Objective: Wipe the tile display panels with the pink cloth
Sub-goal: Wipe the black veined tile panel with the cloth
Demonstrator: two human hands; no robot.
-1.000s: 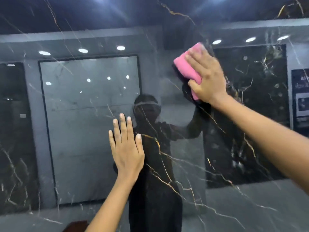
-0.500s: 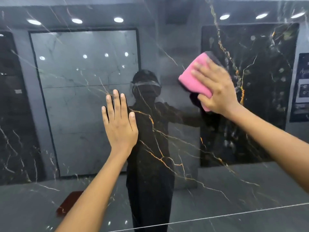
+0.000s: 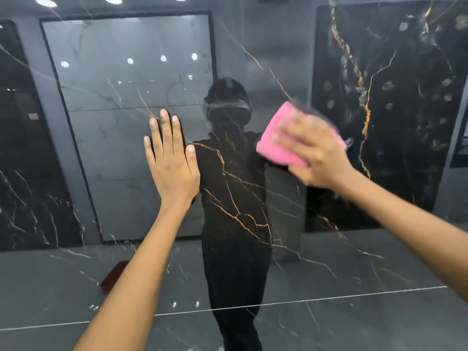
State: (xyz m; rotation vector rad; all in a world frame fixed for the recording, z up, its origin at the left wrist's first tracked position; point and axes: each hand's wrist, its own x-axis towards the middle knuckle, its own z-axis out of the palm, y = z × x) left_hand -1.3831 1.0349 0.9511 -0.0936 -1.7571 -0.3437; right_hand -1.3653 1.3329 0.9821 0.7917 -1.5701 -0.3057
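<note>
A glossy black tile panel (image 3: 240, 219) with gold and white veins fills the head view and mirrors the room. My right hand (image 3: 314, 153), blurred by motion, presses a folded pink cloth (image 3: 276, 143) flat against the panel right of centre, fingers spread over the cloth. My left hand (image 3: 172, 160) lies flat on the panel left of centre, fingers straight and pointing up. Part of the cloth is hidden under my right hand.
A thin horizontal joint line (image 3: 278, 304) crosses the panel low down. Reflections show a person in dark clothes (image 3: 235, 262), a grey panel (image 3: 131, 122) on the left, a dark veined panel (image 3: 385, 110) on the right, and ceiling lights.
My right hand has slid the pink cloth down the panel and slightly left. The view has tilted down, bringing the joint line into sight. My left hand stays flat on the tile.
</note>
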